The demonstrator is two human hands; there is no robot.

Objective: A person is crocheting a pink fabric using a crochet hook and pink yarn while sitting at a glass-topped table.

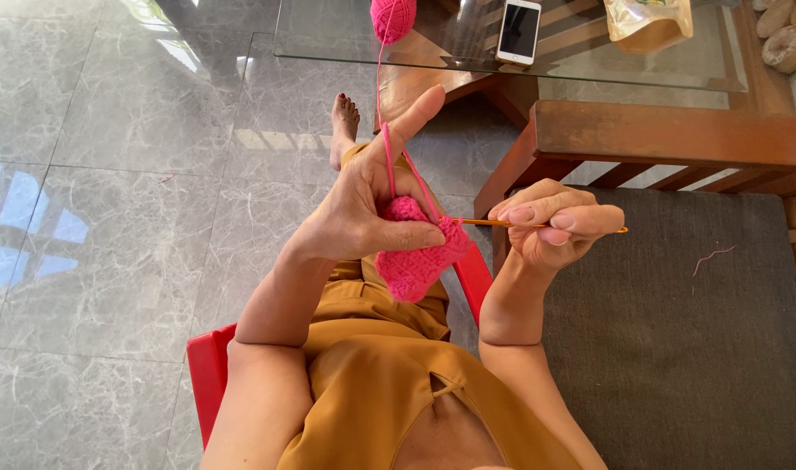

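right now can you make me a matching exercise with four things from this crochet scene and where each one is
Things:
1. crochet hook
2. pink crochet piece
3. yarn ball
4. phone

Places:
A. lying flat on the glass table, screen up
B. in the right hand, between the fingers
C. at the glass table's near edge, its strand running down to the work
D. pinched in the left hand

Pairs: 1-B, 2-D, 3-C, 4-A

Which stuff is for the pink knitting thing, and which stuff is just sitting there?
In use:
pink crocheted piece, pinched by left hand
thin orange crochet hook, in right hand
pink yarn ball

Just lying about:
white smartphone
gold foil pouch
loose pink thread scrap
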